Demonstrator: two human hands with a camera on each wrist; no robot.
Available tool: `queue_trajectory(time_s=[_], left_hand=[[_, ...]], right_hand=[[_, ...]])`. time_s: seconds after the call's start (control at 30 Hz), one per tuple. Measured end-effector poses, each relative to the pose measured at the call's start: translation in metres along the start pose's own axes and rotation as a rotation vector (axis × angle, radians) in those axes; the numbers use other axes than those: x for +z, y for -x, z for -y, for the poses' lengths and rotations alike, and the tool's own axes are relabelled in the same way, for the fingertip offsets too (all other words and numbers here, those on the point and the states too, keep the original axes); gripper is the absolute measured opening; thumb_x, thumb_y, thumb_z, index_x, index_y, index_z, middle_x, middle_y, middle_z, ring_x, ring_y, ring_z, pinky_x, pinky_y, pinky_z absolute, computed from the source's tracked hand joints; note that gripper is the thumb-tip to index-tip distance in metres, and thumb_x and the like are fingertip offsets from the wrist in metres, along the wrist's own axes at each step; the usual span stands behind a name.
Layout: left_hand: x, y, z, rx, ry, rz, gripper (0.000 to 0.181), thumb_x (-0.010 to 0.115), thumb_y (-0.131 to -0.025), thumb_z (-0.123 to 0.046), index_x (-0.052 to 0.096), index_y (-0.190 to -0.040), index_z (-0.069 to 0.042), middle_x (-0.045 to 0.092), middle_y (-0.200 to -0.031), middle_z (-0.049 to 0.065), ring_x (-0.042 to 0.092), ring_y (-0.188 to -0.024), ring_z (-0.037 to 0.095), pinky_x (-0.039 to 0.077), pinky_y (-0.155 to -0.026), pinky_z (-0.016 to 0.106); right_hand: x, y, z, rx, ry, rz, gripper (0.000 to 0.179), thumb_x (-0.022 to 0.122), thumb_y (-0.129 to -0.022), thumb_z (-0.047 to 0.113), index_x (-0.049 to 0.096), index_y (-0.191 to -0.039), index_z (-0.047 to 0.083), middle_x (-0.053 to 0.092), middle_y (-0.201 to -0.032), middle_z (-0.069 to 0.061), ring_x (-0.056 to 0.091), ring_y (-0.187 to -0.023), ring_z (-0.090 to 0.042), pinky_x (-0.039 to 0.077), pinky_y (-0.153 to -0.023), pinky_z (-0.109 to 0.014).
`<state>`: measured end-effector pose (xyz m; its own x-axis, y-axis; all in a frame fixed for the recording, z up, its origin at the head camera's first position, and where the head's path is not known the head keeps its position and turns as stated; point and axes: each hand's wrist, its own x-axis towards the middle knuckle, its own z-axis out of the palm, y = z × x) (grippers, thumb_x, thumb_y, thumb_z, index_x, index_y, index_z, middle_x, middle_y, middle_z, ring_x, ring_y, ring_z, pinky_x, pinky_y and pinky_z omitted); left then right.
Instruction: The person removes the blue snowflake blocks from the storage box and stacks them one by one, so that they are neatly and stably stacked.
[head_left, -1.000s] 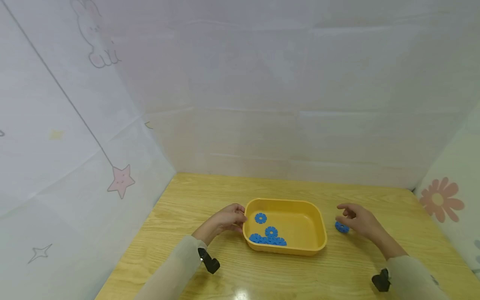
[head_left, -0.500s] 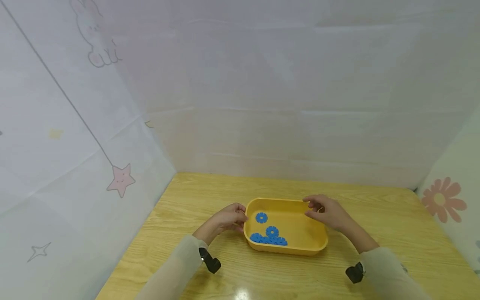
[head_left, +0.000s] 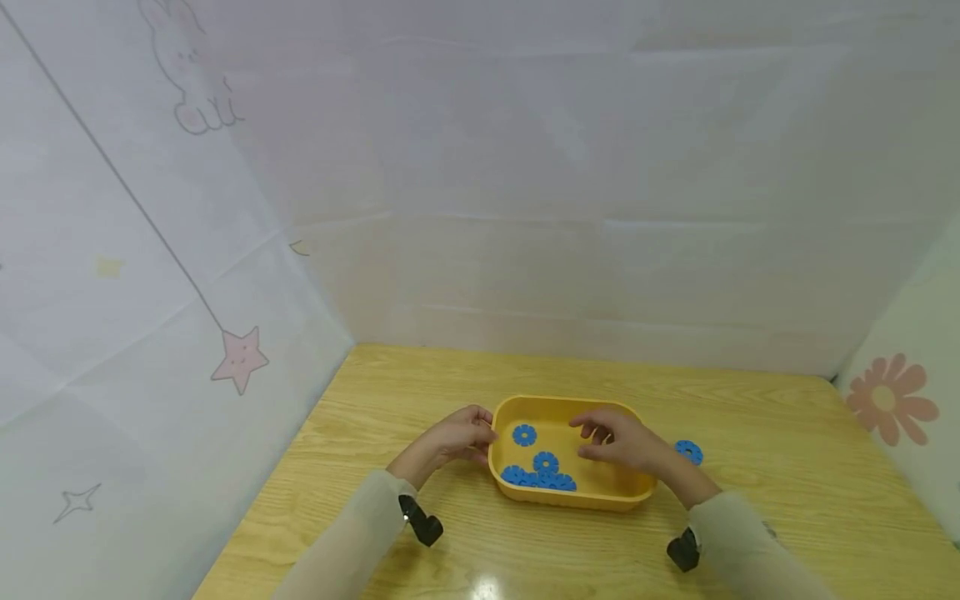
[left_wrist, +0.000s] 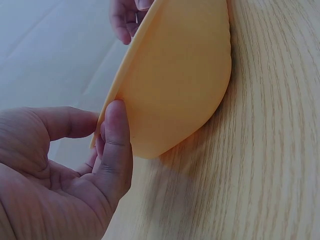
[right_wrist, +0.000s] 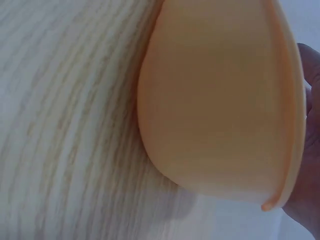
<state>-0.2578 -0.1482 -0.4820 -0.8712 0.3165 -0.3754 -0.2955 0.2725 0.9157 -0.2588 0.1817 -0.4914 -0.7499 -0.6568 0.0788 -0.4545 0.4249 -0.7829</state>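
The head view looks forward and down from above, far enough back to include the whole yellow tray [head_left: 572,498], left hand [head_left: 455,437], right hand [head_left: 618,440] and wooden table [head_left: 795,475]. Both wrist views are close-up and tipped sideways, facing the tray's outer wall from opposite ends. All three share tray and table.

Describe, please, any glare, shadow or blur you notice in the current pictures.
Head view: a bright glare spot on the table at the bottom edge; left wrist view: a soft shadow beside the yellow tray; right wrist view: another soft shadow, with the table's grain looking slightly blurred.
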Motion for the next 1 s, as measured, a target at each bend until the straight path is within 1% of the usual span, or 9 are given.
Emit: queue_trajectory(time_s=[0.13, 0.3, 0.47, 0.53, 0.67, 0.87, 1.0], left_hand=[[0.000, 0.001, 0.000, -0.003, -0.002, -0.002, 0.038, 0.063, -0.094, -0.003, 0.045, -0.127, 0.002, 0.057, -0.091, 0.009, 0.059, -0.078, 0.019, 0.060, -0.066, 0.032], [0.000, 0.002, 0.000, -0.001, 0.000, 0.002, 0.038, 0.062, -0.095, -0.003, 0.045, -0.128, 0.003, 0.058, -0.093, 0.009, 0.060, -0.078, 0.019, 0.060, -0.066, 0.032], [-0.001, 0.001, 0.000, 0.003, 0.000, 0.004, 0.039, 0.063, -0.094, -0.003, 0.044, -0.128, 0.003, 0.058, -0.093, 0.009, 0.059, -0.078, 0.019, 0.061, -0.067, 0.032], [-0.001, 0.000, 0.000, 0.003, 0.001, 0.002, 0.038, 0.063, -0.094, -0.003, 0.045, -0.127, 0.002, 0.056, -0.091, 0.008, 0.059, -0.078, 0.019, 0.061, -0.067, 0.033], [-0.002, -0.001, 0.001, -0.003, 0.008, -0.002, 0.038, 0.065, -0.093, -0.003, 0.046, -0.125, 0.001, 0.055, -0.090, 0.008, 0.058, -0.078, 0.019, 0.061, -0.067, 0.033], [-0.002, -0.002, 0.001, -0.012, 0.012, 0.004, 0.037, 0.064, -0.093, -0.003, 0.046, -0.125, 0.001, 0.055, -0.091, 0.008, 0.059, -0.078, 0.020, 0.061, -0.068, 0.034], [-0.003, -0.002, 0.001, -0.015, 0.012, 0.005, 0.036, 0.063, -0.094, -0.003, 0.046, -0.125, 0.002, 0.056, -0.091, 0.008, 0.059, -0.077, 0.019, 0.061, -0.067, 0.033]], right_hand=[[0.006, -0.001, 0.001, -0.008, -0.008, 0.037, 0.043, 0.071, -0.096, 0.018, 0.060, -0.132, -0.004, 0.062, -0.109, -0.019, 0.058, -0.088, -0.015, 0.054, -0.076, -0.029], [0.012, -0.003, 0.003, 0.026, 0.008, 0.096, 0.042, 0.073, -0.094, 0.019, 0.063, -0.130, 0.001, 0.064, -0.112, -0.015, 0.059, -0.091, -0.015, 0.052, -0.079, -0.028], [0.016, -0.004, 0.005, 0.044, 0.008, 0.152, 0.040, 0.075, -0.093, 0.020, 0.065, -0.129, 0.004, 0.065, -0.112, -0.013, 0.057, -0.090, -0.017, 0.051, -0.076, -0.027], [0.017, -0.004, 0.005, 0.049, 0.007, 0.165, 0.039, 0.075, -0.093, 0.020, 0.066, -0.128, 0.005, 0.065, -0.113, -0.011, 0.057, -0.090, -0.016, 0.050, -0.075, -0.026], [0.019, -0.005, 0.004, 0.069, 0.009, 0.191, 0.035, 0.076, -0.092, 0.018, 0.069, -0.125, 0.009, 0.065, -0.115, -0.007, 0.055, -0.091, -0.016, 0.049, -0.078, -0.026], [0.022, -0.006, 0.001, 0.104, 0.008, 0.226, 0.029, 0.076, -0.091, 0.014, 0.073, -0.120, 0.017, 0.061, -0.115, -0.003, 0.052, -0.091, -0.019, 0.048, -0.078, -0.026], [0.023, -0.007, 0.001, 0.097, 0.016, 0.246, 0.030, 0.076, -0.090, 0.009, 0.074, -0.119, 0.018, 0.059, -0.115, -0.002, 0.050, -0.085, -0.015, 0.046, -0.075, -0.025]])
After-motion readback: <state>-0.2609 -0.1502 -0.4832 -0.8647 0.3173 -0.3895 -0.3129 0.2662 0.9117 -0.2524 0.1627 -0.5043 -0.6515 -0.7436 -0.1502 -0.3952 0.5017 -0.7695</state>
